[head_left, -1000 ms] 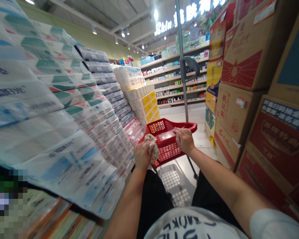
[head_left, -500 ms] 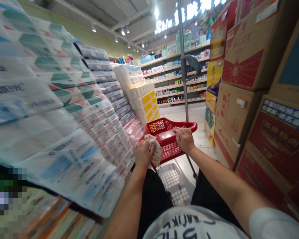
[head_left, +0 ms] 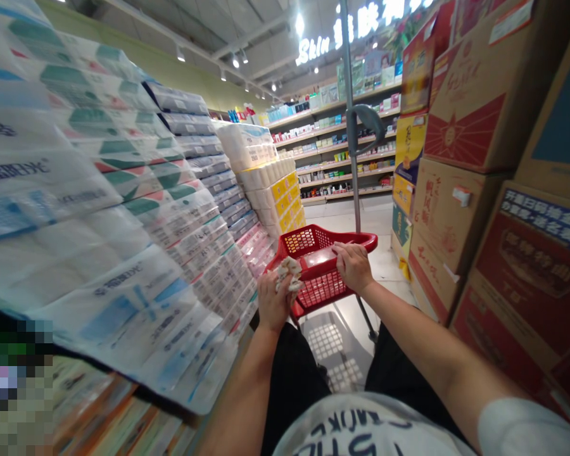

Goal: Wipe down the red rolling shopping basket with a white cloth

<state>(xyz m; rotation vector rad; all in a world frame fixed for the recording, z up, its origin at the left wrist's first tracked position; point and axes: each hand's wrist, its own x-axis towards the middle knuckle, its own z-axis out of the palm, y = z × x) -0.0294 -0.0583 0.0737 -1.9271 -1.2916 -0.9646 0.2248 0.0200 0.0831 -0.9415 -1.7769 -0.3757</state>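
The left hand grips a soft, light cloth, bunched, while the right hand clasps the rigid red basket rim.

Red mesh basket; white crumpled cloth; brown-red cartons.

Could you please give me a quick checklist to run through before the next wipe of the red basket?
1. Cloth gripped in left hand: ok.
2. Right hand steadying the red basket at its rim: ok.
3. Cloth against the basket's near rim: ok.
4. Basket interior free of goods: cannot tell, partly hidden.
5. Room beside the tissue packs and cardboard boxes: ok, aisle floor shows ahead.
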